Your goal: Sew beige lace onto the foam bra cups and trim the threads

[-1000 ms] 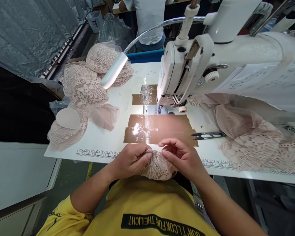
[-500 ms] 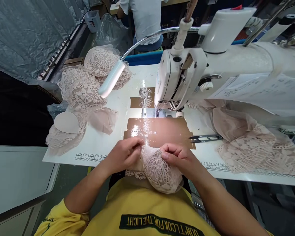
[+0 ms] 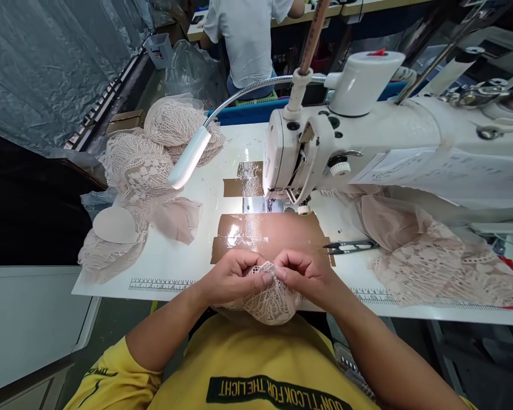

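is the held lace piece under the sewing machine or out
Out: the left hand and right hand pinch the lace piece by the table's near edge, short of the sewing machine.

Left fingers (image 3: 248,259) and right fingers (image 3: 291,259) pinch close together, both forearms (image 3: 166,329) angled inward

Lace cup (image 3: 270,304) — partly hidden, co-worker (image 3: 248,48) — cropped above

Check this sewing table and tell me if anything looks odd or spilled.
No spill shows. Slightly odd: the brown tape before the needle plate has uneven, stepped edges, and dark specks lie near the black snips.
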`<control>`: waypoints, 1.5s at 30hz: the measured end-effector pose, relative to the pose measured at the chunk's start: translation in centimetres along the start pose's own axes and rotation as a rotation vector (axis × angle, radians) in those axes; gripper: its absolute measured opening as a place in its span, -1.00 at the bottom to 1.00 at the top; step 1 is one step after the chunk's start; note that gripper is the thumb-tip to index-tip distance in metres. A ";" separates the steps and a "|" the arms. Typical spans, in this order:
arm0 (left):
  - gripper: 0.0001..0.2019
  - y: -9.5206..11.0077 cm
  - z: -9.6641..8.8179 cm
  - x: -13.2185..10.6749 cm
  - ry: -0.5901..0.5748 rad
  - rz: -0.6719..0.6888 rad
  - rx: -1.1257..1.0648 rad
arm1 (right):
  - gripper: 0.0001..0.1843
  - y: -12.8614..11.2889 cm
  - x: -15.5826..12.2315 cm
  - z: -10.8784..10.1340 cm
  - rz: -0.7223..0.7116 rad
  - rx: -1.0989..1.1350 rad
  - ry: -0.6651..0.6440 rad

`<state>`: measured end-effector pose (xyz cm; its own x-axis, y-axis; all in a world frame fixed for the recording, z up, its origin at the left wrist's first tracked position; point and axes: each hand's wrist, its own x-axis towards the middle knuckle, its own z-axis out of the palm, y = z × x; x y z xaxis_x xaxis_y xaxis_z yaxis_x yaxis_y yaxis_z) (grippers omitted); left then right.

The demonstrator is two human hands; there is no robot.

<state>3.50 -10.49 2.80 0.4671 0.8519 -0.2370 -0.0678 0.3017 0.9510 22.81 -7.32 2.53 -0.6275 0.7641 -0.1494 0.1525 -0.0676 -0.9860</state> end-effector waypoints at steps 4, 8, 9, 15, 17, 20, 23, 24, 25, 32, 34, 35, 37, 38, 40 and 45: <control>-0.67 -0.4 -0.5 -0.1 0.181 -0.089 -0.227 | -0.72 0.3 0.7 -0.4 -0.001 0.016 0.039; -0.71 1.7 -3.9 -1.8 0.566 0.101 -0.032 | -0.76 0.3 0.3 -2.0 -0.003 -0.016 0.149; -0.74 2.6 -4.8 -2.1 0.681 0.193 0.110 | -0.76 0.3 0.1 -2.4 0.001 -0.046 0.173; -0.75 3.5 -5.8 2.4 0.666 0.498 1.365 | -0.79 -0.8 0.5 -3.6 0.009 -0.337 0.175; -0.78 2.0 -4.6 5.4 0.473 0.406 1.531 | -0.80 -1.3 1.6 -3.7 -0.032 -0.474 0.167; -0.77 -0.6 -2.5 8.2 0.377 0.369 1.561 | -0.77 -1.2 3.5 -3.6 -0.101 -0.661 0.148; -0.78 -1.6 -1.2 8.1 0.326 0.341 1.565 | -0.69 0.0 5.0 -3.0 -0.130 -0.865 0.112; -0.80 -1.4 -1.0 7.5 0.323 0.328 1.558 | -0.67 0.4 5.3 -2.7 -0.116 -0.948 0.100; -0.81 -0.9 -1.0 6.9 0.314 0.312 1.541 | -0.67 0.8 5.4 -2.4 -0.100 -1.030 0.089; -0.69 3.8 -2.8 3.4 -0.166 0.171 1.005 | -0.71 1.3 5.3 -1.6 -0.068 -1.313 0.021; -0.74 3.4 -3.5 3.9 -0.036 0.238 1.011 | -0.67 1.2 5.3 -1.6 -0.062 -1.334 0.038; -0.75 2.8 -3.9 4.4 0.039 0.293 1.057 | -0.65 1.2 5.3 -1.6 -0.057 -1.341 0.047; -0.74 1.1 -4.6 5.5 0.139 0.409 1.180 | -0.61 1.2 5.4 -1.5 -0.041 -1.352 0.062; -0.73 0.3 -4.9 6.1 0.169 0.460 1.237 | -0.59 1.2 5.5 -1.5 -0.033 -1.357 0.070; -0.70 -1.1 -5.4 7.0 0.195 0.542 1.324 | -0.55 1.1 5.7 -1.5 -0.023 -1.364 0.084; -0.69 -1.5 -6.7 8.3 0.171 0.626 1.392 | -0.53 1.3 6.3 -1.7 -0.010 -1.392 0.153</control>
<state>1.53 -1.03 -1.95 0.5683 0.7524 0.3330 0.6891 -0.6564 0.3070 20.35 -1.49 0.39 -0.5583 0.8284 -0.0444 0.8280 0.5531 -0.0915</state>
